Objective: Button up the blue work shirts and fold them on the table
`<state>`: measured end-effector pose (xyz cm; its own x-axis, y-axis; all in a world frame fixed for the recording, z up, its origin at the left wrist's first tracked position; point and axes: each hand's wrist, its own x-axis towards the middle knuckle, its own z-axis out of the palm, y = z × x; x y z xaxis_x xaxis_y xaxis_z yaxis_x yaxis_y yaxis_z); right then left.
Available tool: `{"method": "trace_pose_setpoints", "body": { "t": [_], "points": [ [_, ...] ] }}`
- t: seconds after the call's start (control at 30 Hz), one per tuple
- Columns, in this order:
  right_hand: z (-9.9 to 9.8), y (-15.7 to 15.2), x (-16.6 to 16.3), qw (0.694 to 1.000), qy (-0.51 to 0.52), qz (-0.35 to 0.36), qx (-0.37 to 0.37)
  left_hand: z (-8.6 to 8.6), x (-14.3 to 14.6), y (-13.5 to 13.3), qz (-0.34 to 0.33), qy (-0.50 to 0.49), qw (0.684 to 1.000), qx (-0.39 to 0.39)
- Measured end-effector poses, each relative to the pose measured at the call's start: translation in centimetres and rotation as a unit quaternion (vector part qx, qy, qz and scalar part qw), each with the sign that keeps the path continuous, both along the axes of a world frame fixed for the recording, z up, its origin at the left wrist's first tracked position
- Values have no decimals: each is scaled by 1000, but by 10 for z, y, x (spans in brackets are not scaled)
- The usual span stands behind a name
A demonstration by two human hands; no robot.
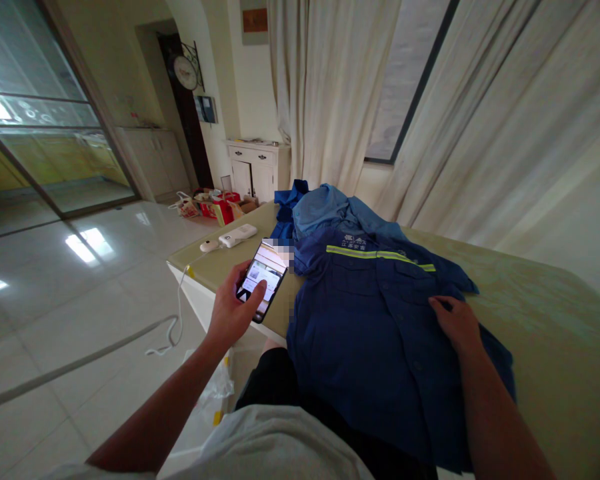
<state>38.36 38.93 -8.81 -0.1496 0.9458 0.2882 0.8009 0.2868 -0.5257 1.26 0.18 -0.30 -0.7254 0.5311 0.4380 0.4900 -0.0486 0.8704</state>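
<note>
My left hand (233, 308) is closed around a smartphone (264, 283) with a lit screen, and its thumb lies over the glass. A navy work shirt (350, 320) with a yellow-green reflective stripe and white lettering is spread front side up, its lower part hanging over the near table edge toward my lap. Over the shirt's right chest side, my right hand (457, 323) has thumb and forefinger tips together. Whether cloth is caught between them is hidden. Lighter blue clothing (325, 210) lies bunched behind the collar.
The greenish tabletop (545, 293) carries a white remote-like device (238, 235) and a small white rounded object (209, 246) at left. A white cable (180, 307) hangs off that corner. Bags and boxes (215, 205) stand on the floor near a white cabinet (257, 163). Curtains (335, 87) hang behind.
</note>
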Motion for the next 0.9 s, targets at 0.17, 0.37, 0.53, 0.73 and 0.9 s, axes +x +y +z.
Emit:
{"method": "trace_pose_setpoints", "body": {
  "t": [0.17,0.37,0.53,0.73,0.9],
  "points": [
    [-1,-1,-1,1000,0,-1,-1,0,0,0,-2,4,1000,1],
    [-2,0,-1,1000,0,0,-1,-5,-11,5,-15,25,998,-58],
    [0,-3,-2,1000,1,7,9,-20,-32,17,30,87,973,-211],
    [0,-5,-4,1000,7,1,14,-29,-51,26,64,159,929,-327],
    [-1,-4,-4,1000,2,0,19,-31,-63,33,72,176,913,-362]
  ]
}}
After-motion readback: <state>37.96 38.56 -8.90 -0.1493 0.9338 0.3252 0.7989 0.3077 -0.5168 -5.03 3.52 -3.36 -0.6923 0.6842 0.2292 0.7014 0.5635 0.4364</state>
